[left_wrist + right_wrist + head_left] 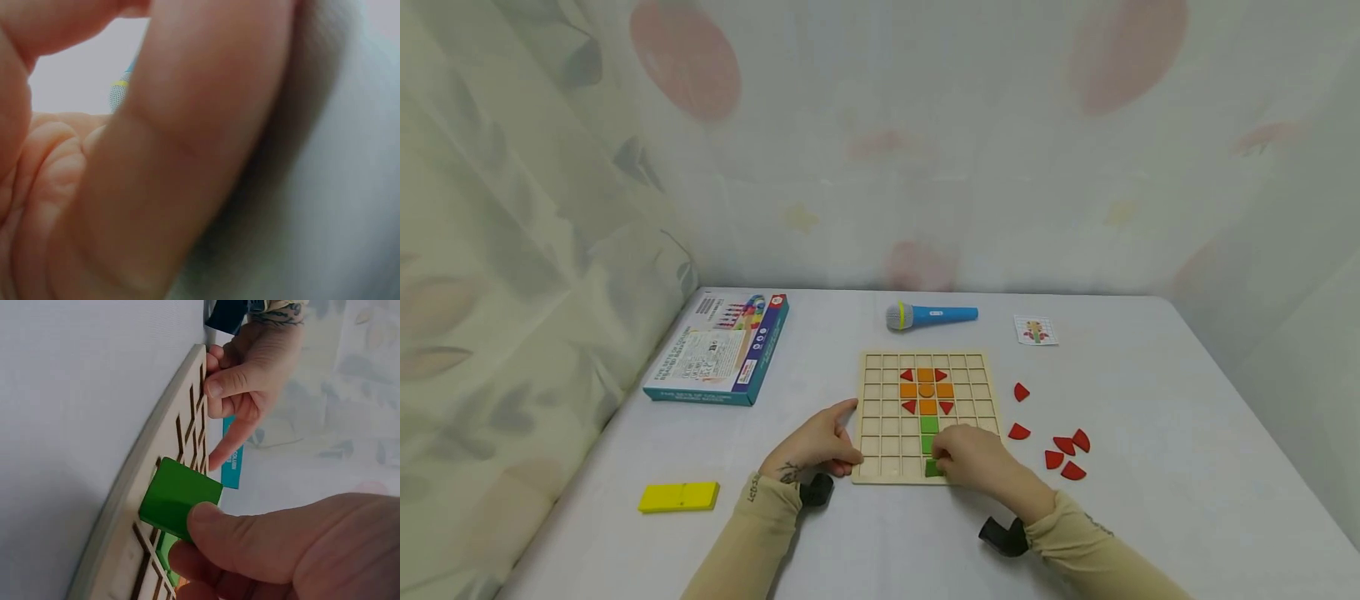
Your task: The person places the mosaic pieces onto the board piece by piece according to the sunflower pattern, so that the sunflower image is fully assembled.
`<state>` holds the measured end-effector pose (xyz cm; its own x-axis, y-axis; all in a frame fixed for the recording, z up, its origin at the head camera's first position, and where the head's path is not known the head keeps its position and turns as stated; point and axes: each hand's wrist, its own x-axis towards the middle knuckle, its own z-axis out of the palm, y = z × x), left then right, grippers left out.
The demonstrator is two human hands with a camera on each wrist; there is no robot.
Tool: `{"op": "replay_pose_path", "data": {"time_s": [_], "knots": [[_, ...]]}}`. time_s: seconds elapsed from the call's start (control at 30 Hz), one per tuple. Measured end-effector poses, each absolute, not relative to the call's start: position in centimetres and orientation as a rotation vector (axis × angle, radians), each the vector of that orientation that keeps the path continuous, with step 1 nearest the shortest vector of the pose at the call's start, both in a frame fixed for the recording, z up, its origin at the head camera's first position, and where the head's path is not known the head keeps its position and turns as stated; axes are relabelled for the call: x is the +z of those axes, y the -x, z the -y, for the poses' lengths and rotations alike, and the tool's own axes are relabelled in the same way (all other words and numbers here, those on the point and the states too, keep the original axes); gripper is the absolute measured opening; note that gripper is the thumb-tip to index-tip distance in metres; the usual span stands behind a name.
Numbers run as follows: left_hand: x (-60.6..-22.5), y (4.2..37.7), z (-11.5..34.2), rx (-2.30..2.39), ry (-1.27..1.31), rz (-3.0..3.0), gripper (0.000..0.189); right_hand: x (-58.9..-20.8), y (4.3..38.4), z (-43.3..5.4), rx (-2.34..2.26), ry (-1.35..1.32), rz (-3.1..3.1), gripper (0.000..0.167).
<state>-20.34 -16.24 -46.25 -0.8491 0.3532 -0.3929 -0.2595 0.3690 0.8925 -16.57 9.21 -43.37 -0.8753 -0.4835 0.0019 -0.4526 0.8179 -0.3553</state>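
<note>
My right hand [976,457] pinches a green square tile [175,490] between thumb and fingers, tilted over the near edge of the wooden grid board [881,426]. Two lighter green tiles [929,425] lie in the column above it, partly covered by that hand. Farther up, orange tiles [926,375] form a cross around an orange round piece [927,390], with red wedges [947,407] at its corners. At the board's left edge, my left hand [808,443] touches the side with index finger and thumb spread apart.
Several loose red wedges [1054,459] lie right of the board. Behind it are a blue toy microphone [943,315] and a small pattern card [1036,331]. A game box [715,350] lies at the back left, and a yellow block [679,497] at the front left.
</note>
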Motion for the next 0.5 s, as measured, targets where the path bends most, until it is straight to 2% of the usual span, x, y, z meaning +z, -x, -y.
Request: {"op": "replay_pose_path", "data": {"time_s": [0.5], "knots": [[-46.3, 20.3, 16.2, 1.509, -0.095, -2.102, 0.100, -44.5, 16.6, -8.9, -0.465, 0.805, -3.011, 0.010]]}}
